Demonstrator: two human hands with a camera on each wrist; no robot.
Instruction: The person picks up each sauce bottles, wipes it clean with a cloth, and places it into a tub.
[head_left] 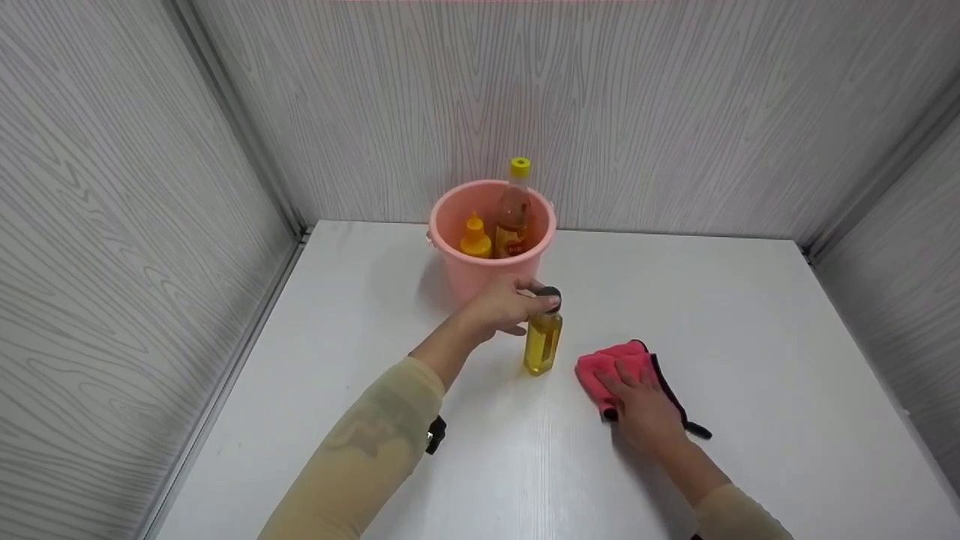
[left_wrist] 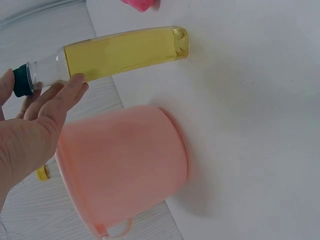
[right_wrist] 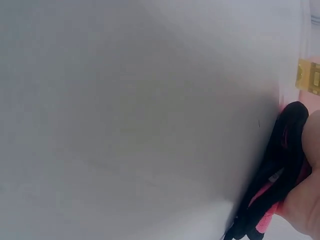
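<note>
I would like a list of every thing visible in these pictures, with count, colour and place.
oil bottle: 1, clear with yellow liquid and dark cap, upright on the table in front of the bucket
bucket: 1, pink, at the back of the table
tall bottle: 1, amber with yellow cap, inside the bucket
small bottle: 1, yellow, inside the bucket
cloth: 1, pink with black edge, right of the oil bottle
table: 1, white
left hand: 1, at the oil bottle's top
right hand: 1, resting on the cloth

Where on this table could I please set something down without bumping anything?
The table is bare along its right side past the cloth, also left of the bucket and arm. It is crowded mid-table: bucket, oil bottle and cloth sit close together.
</note>
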